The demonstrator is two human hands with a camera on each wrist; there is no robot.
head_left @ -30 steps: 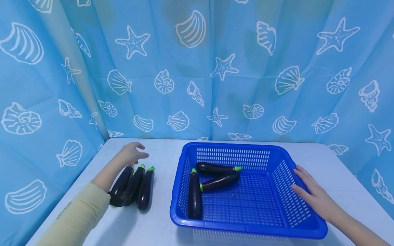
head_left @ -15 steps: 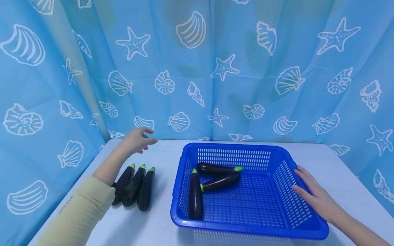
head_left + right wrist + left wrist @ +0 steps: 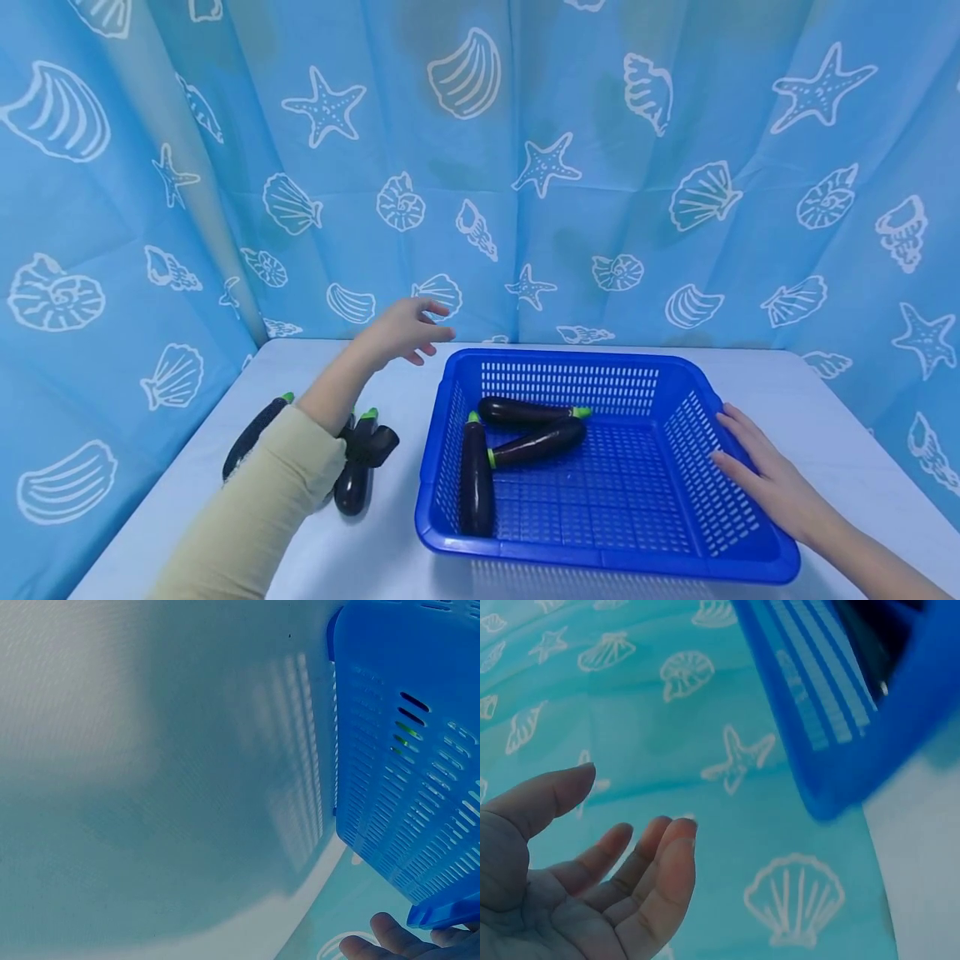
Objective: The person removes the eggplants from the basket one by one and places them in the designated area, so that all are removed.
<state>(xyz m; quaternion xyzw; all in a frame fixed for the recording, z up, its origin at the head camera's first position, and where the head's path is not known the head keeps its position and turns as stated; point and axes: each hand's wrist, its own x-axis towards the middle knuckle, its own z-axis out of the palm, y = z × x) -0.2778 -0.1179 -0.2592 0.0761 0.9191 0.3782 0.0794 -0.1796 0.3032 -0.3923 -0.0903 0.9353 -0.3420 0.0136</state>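
Note:
My left hand (image 3: pixel 408 329) hovers beside the back left corner of a blue plastic basket (image 3: pixel 637 558). It holds nothing, and its fingers are loosely bent, as the left wrist view shows. My right hand (image 3: pixel 765 475) grips the basket's right rim, thumb over the inner side and other fingers at the outside. Inside the basket lie three dark eggplants: one along the left wall (image 3: pixel 475 483), one slanting (image 3: pixel 540 442), one by the back wall (image 3: pixel 521 410). More eggplants lie left of it, one at the far left (image 3: pixel 251 437) and another (image 3: pixel 352 490) partly behind my sleeve.
A white table (image 3: pixel 405 533) carries everything. Blue curtains (image 3: pixel 480 167) with white shell and starfish prints stand behind and at both sides. A black device (image 3: pixel 375 446) sits at my left wrist, overlapping the loose eggplants in the head view.
My left hand has moved right, from above the loose eggplants to the basket's back left corner. An eggplant at far left now shows from behind the forearm. My right hand stays put.

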